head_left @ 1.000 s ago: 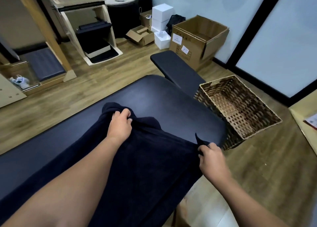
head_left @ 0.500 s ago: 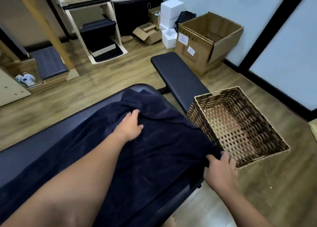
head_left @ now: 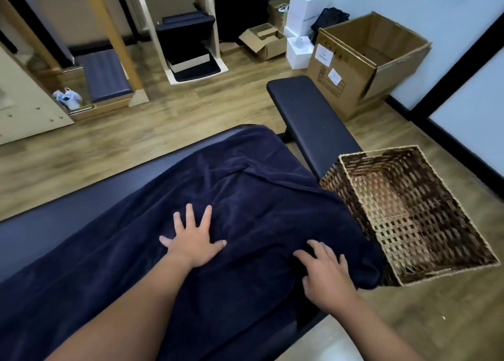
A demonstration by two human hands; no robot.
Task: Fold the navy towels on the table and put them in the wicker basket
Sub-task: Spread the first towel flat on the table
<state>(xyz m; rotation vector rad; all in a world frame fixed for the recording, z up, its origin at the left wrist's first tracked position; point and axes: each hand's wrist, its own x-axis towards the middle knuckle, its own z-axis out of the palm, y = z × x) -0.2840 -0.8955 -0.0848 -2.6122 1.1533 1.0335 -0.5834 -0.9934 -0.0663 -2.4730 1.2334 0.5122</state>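
Both hands: flat on navy towel [head_left: 245, 197], fingers spread, gripping nothing
L hand [head_left: 192, 242]: mid-towel
R hand [head_left: 326, 272]: nr towel's right edge
Towel: spread over my table [head_left: 41, 229], under both palms
Wicker basket [head_left: 409, 210]: on floor, just right of table

big navy terry towel [head_left: 245, 197] spread rumpled over the black padded table [head_left: 54, 224], corner drooping off at 3 o'clock, empty rectangular brown wicker basket [head_left: 463, 262] on the floor just beside it
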